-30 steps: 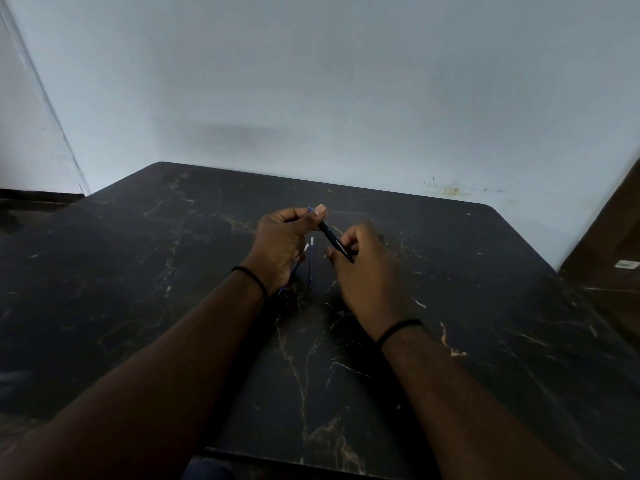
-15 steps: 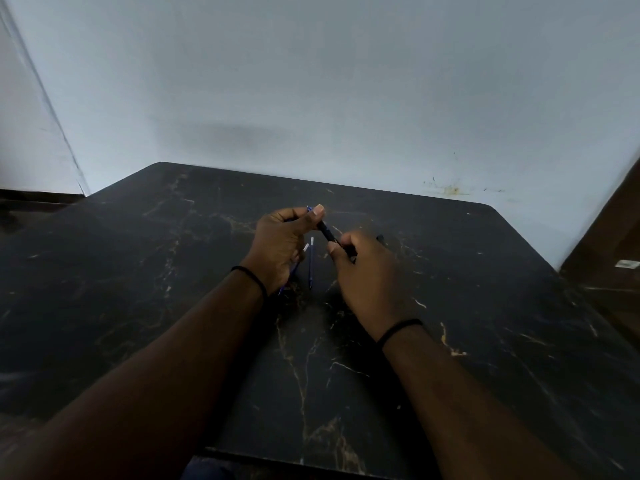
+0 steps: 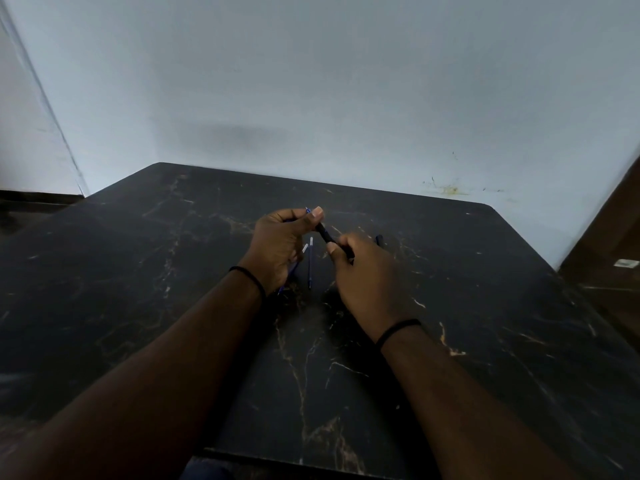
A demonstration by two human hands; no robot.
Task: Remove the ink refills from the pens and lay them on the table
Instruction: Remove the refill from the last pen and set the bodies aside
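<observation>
A dark pen (image 3: 325,233) is held above the middle of the black marble table (image 3: 138,289), slanting from upper left to lower right. My left hand (image 3: 280,249) pinches its upper end between thumb and fingers; a blue tip shows just past the thumb. My right hand (image 3: 367,275) grips the pen's lower end. Two thin blue ink refills lie on the table between my hands: one refill (image 3: 310,263) runs straight toward me, and the other refill (image 3: 294,268) is partly hidden under my left hand.
A small dark pen piece (image 3: 379,240) lies on the table just beyond my right hand. A pale wall stands behind the table's far edge. A brown wooden surface (image 3: 609,244) rises at the right.
My right hand has slid slightly along the pen's lower end. The left hand, the pen's slant and the refills on the table look unchanged.
</observation>
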